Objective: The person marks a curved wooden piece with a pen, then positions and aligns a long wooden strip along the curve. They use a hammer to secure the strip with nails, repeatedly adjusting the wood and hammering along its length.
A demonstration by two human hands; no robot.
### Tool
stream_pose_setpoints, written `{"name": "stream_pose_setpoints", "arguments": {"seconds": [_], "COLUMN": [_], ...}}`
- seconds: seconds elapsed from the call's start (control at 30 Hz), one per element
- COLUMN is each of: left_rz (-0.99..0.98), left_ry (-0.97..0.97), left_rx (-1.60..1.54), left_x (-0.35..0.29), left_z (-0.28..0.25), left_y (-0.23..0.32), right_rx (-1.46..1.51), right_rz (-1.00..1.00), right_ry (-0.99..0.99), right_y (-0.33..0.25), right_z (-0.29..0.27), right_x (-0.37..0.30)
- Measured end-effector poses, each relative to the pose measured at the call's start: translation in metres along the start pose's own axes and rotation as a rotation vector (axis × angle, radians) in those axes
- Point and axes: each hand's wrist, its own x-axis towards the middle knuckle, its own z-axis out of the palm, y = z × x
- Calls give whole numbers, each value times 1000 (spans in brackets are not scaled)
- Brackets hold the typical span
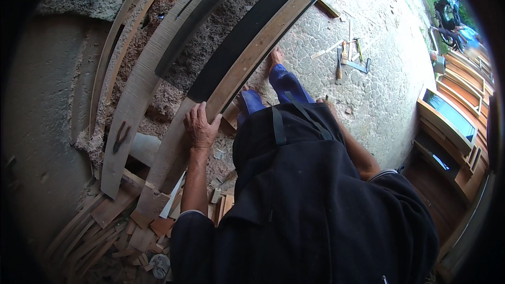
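Observation:
My left hand (201, 126) lies on a long, pale wooden plank (176, 144), its fingers laid over the surface and its thumb apart. The fingertips touch the near end of a black strip (231, 63) that covers part of the plank. Along the strip's right side runs a bare wooden edge (268, 42). My right hand (330, 106) is low beside my dark apron (294, 126), mostly hidden by it. A small dark tip shows at its fingers, which look closed; what it belongs to is too small to name.
Pliers (121, 137) rest on another curved plank (131, 94) at left. Wood offcuts (110, 226) are heaped below. A chisel (339, 66) and several hand tools lie on the cracked floor (321, 37). Wooden frames (447, 113) stand at right, a motorcycle (447, 10) beyond.

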Motion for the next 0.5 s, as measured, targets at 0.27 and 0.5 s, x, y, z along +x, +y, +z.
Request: {"name": "stream_pose_setpoints", "arguments": {"seconds": [0.27,0.5], "left_rz": [23,20], "left_ry": [33,53], "left_rx": [31,17], "left_x": [-1,-1], "left_z": [1,2], "left_y": [0,1], "right_rx": [-577,-382], "right_rz": [-176,-54], "right_ry": [88,78], "right_y": [6,-6], "right_z": [-6,-4], "right_x": [-1,-6]}}
